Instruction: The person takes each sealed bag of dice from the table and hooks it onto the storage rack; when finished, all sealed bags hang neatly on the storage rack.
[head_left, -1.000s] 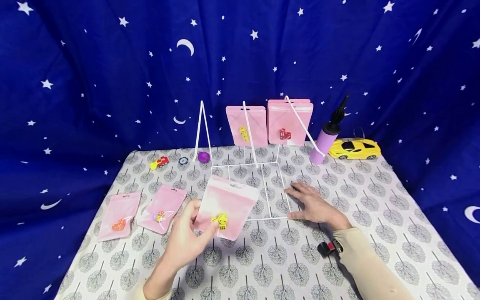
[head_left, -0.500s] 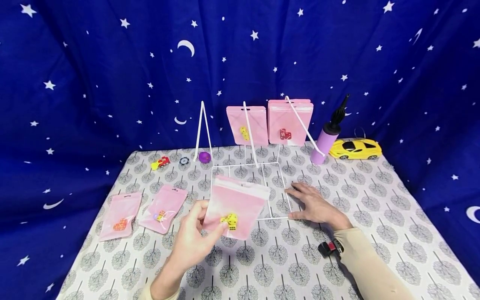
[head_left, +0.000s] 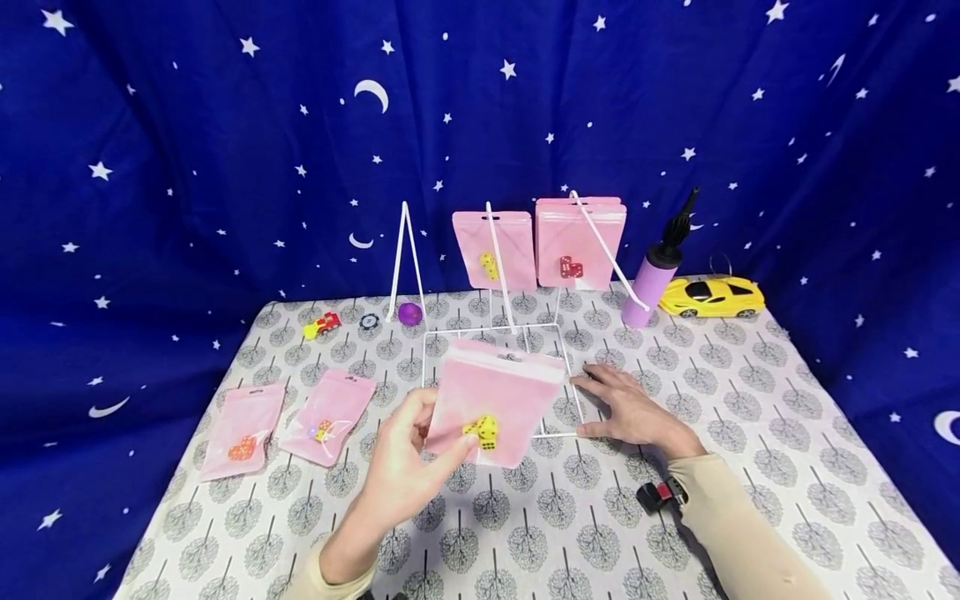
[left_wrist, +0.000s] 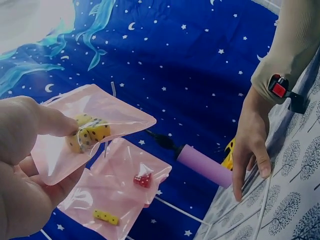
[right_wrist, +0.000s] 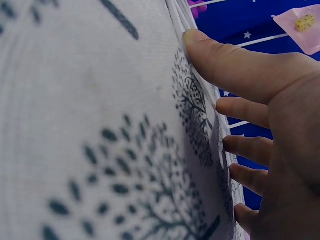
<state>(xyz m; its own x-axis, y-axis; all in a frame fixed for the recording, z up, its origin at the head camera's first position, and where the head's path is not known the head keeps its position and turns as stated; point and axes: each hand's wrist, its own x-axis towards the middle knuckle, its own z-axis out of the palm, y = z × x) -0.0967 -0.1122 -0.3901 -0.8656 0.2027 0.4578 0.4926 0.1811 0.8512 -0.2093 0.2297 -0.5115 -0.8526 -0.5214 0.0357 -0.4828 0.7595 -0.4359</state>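
Observation:
My left hand (head_left: pixel 412 467) pinches a pink zip pouch (head_left: pixel 498 396) with yellow dice (head_left: pixel 483 429) inside, thumb on the front. The pouch is raised above the table, before a white wire rack (head_left: pixel 492 330). On the rack's middle arm hangs a pink pouch with yellow dice (head_left: pixel 489 266); on its right arm hang pouches, the front one with red dice (head_left: pixel 572 267). The left arm (head_left: pixel 396 258) carries no pouch. My right hand (head_left: pixel 630 412) rests at the right side of the rack's base, fingers extended, as the right wrist view also shows.
Two pink pouches lie at left, one with orange dice (head_left: pixel 242 448), another with mixed dice (head_left: pixel 321 431). Behind them are a toy truck (head_left: pixel 322 325), a small dark wheel (head_left: pixel 368 322) and a purple ball (head_left: pixel 410 314). A purple pump (head_left: pixel 649 287) and yellow toy car (head_left: pixel 712 297) stand right.
My left hand has moved right and slightly up with the pouch, which now overlaps more of the rack's base. The right hand has stayed in place.

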